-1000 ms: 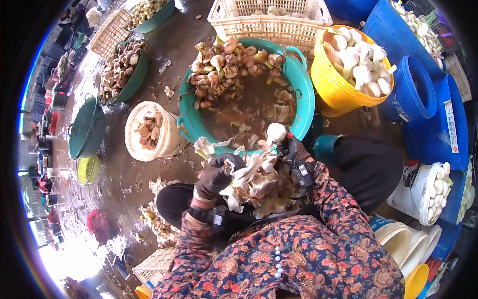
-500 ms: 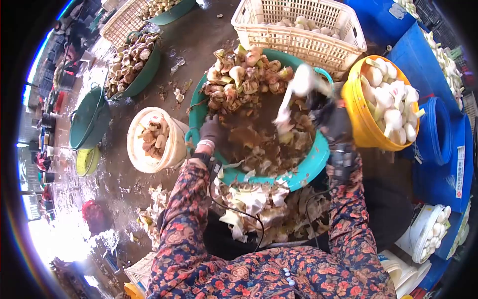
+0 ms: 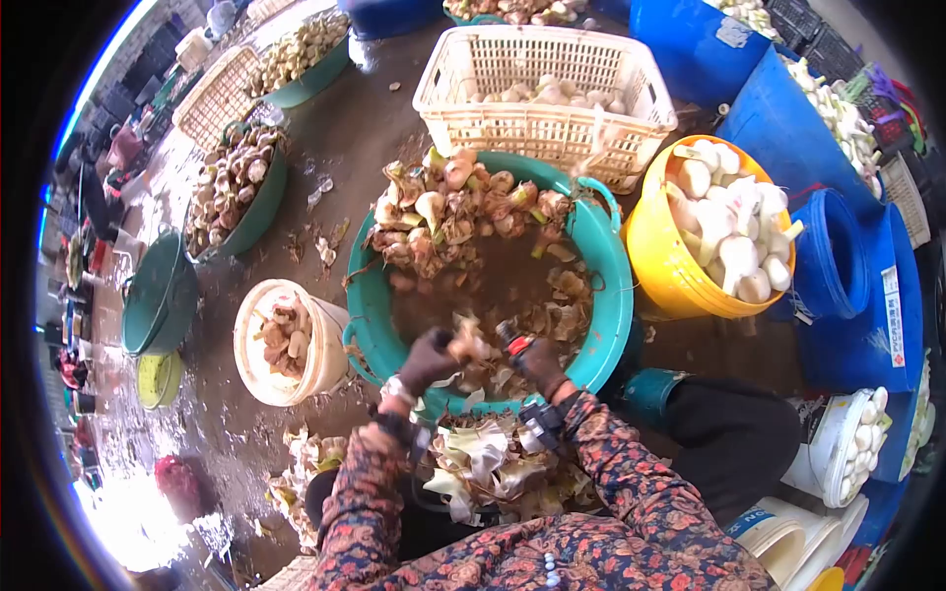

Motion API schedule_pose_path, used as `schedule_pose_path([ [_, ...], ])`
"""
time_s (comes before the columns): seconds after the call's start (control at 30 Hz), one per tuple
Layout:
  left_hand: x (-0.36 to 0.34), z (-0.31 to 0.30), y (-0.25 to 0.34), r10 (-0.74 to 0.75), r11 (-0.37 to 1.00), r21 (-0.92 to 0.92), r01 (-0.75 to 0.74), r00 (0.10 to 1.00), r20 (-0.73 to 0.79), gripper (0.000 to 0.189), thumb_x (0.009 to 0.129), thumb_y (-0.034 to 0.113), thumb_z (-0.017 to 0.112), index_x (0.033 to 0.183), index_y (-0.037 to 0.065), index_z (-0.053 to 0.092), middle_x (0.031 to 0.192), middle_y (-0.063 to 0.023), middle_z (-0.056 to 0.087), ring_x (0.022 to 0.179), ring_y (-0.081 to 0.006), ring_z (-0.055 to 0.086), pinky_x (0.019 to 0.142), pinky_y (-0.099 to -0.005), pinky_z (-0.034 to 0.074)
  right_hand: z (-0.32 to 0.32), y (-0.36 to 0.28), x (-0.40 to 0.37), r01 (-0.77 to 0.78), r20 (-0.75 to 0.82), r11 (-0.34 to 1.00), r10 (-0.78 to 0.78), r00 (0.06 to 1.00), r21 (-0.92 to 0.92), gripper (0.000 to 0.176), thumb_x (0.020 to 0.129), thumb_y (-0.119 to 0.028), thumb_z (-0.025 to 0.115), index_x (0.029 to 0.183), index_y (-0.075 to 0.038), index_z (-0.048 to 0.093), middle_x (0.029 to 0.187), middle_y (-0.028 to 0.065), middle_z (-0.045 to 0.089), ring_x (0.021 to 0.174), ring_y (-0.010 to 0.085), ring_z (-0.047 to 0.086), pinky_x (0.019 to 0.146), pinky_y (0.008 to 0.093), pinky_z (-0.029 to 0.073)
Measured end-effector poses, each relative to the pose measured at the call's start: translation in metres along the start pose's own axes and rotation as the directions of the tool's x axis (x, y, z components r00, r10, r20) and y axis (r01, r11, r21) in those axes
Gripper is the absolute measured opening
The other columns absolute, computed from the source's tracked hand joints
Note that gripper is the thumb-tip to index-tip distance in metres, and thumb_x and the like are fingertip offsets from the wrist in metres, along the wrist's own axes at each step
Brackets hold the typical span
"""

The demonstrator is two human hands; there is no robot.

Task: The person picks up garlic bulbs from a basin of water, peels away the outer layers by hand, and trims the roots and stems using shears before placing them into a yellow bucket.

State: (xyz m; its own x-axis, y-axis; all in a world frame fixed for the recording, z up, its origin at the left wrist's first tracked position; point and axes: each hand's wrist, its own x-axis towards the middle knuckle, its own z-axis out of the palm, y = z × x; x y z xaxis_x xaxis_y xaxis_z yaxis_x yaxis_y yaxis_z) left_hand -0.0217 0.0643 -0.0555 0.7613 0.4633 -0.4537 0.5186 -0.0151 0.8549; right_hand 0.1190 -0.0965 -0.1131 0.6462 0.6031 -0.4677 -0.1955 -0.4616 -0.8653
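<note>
- Low in the centre of the frame, our two gloved hands meet over the near rim of the teal tub (image 3: 613, 295).
- Our left hand (image 3: 426, 361) is curled shut around a brown husked piece (image 3: 471, 345), which sits between the two hands, just above the tub's near edge.
- Our right hand (image 3: 542, 364) is closed on a red-handled tool (image 3: 513, 341). It is small and blurred, perhaps a short knife, and its front end lies close to the husked piece.
- Inside the tub, a heap of unpeeled pieces (image 3: 453, 212) fills the far half, and loose brown husks (image 3: 562, 305) lie in the near right part.
- Below the hands, at the lower centre, pale peelings (image 3: 488, 463) are piled on our lap, between the flowered sleeves (image 3: 631, 492).
- Right of the tub and just beside it, a yellow bucket (image 3: 655, 276) holds peeled white pieces (image 3: 734, 231).
- Above the tub, at the upper centre, a white crate (image 3: 532, 133) holds a few more pale pieces.
- Left of the tub, a white bucket (image 3: 330, 360) holds brownish pieces.
- Along the right edge stand blue barrels (image 3: 857, 295).
- Toward the upper left, a green tub (image 3: 266, 197) is filled with more unpeeled pieces.
</note>
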Motion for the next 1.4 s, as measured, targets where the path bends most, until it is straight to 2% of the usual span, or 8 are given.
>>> schedule_pose_path([
  [0.03,-0.013,0.016,0.000,0.203,0.952,-0.243,-0.186,0.978,0.043,0.048,0.067,0.020,0.078,0.103,-0.001,0.054,0.097,-0.0078,0.060,0.086,-0.0150,0.056,0.078,-0.0287,0.047,0.008,0.016,0.005,0.279,-0.034,0.951,-0.285,0.958,-0.132,0.036,0.074,-0.037,0.068,0.064,-0.003,0.062,0.057,0.0045,0.060,0.051,0.0159,0.056,0.049,0.0331,0.043],
  [0.27,-0.071,0.054,0.076,0.467,0.845,0.336,-0.416,0.880,-0.084,0.043,0.068,0.024,0.076,0.099,-0.002,0.060,0.088,-0.0132,0.062,0.082,-0.0193,0.060,0.073,-0.0306,0.047,-0.030,-0.061,-0.068,0.378,0.072,0.868,-0.421,0.904,0.321,0.023,0.070,-0.021,0.074,0.080,-0.002,0.066,0.072,0.0010,0.063,0.067,0.0075,0.055,0.060,0.0282,0.046],
  [0.37,-0.084,0.055,0.085,0.475,0.868,0.197,-0.455,0.877,-0.069,0.042,0.068,0.017,0.074,0.104,0.000,0.059,0.093,-0.0106,0.060,0.085,-0.0183,0.059,0.074,-0.0294,0.048,-0.054,-0.092,-0.097,-0.080,0.217,0.886,-0.024,0.976,0.457,0.020,0.080,-0.021,0.066,0.081,-0.001,0.065,0.072,-0.0012,0.060,0.064,0.0072,0.053,0.055,0.0237,0.044],
  [0.77,-0.129,0.073,0.096,0.397,0.903,-0.182,-0.390,0.918,-0.001,0.051,0.074,0.018,0.070,0.116,-0.002,0.050,0.100,-0.0099,0.056,0.097,-0.0166,0.054,0.084,-0.0306,0.043,-0.046,-0.072,-0.122,0.345,0.006,0.929,-0.349,0.937,0.136,0.021,0.077,-0.018,0.066,0.085,0.002,0.065,0.073,0.0093,0.066,0.068,0.0127,0.061,0.060,0.0299,0.048],
  [0.97,-0.138,0.080,0.102,0.738,0.542,0.504,-0.673,0.668,0.099,0.038,0.079,0.022,0.067,0.106,-0.001,0.054,0.097,-0.0137,0.059,0.088,-0.0270,0.057,0.076,-0.0344,0.045,-0.044,-0.084,-0.141,0.299,0.015,0.949,-0.302,0.953,0.094,0.020,0.077,-0.013,0.061,0.092,0.000,0.064,0.079,0.0115,0.067,0.074,0.0172,0.064,0.065,0.0309,0.049],
  [1.17,-0.138,0.074,0.089,0.515,0.856,-0.063,-0.513,0.857,0.021,0.050,0.081,0.023,0.065,0.120,-0.003,0.048,0.112,-0.0122,0.058,0.101,-0.0179,0.055,0.085,-0.0290,0.045,-0.045,-0.080,-0.139,0.434,0.028,0.894,-0.434,0.901,-0.112,0.018,0.081,-0.019,0.059,0.082,-0.001,0.062,0.070,0.0118,0.064,0.061,0.0214,0.062,0.053,0.0326,0.047],
  [1.23,-0.144,0.070,0.089,0.296,0.850,-0.473,-0.232,0.953,0.063,0.045,0.082,0.022,0.062,0.118,-0.003,0.052,0.113,-0.0112,0.058,0.103,-0.0154,0.053,0.090,-0.0288,0.041,-0.053,-0.082,-0.142,-0.054,0.279,0.886,-0.086,0.957,0.461,0.017,0.083,-0.021,0.059,0.084,-0.004,0.062,0.066,0.0075,0.062,0.055,0.0173,0.059,0.046,0.0265,0.044],
  [1.4,-0.137,0.100,0.075,0.270,0.765,-0.566,-0.307,0.951,-0.151,0.050,0.086,0.023,0.057,0.126,-0.002,0.041,0.114,-0.0087,0.054,0.103,-0.0150,0.052,0.090,-0.0290,0.041,-0.059,-0.104,-0.170,-0.455,0.387,0.755,0.286,0.877,0.472,0.057,0.083,-0.061,0.039,0.103,-0.010,0.057,0.077,0.0063,0.061,0.058,0.0152,0.058,0.050,0.0277,0.046],
])
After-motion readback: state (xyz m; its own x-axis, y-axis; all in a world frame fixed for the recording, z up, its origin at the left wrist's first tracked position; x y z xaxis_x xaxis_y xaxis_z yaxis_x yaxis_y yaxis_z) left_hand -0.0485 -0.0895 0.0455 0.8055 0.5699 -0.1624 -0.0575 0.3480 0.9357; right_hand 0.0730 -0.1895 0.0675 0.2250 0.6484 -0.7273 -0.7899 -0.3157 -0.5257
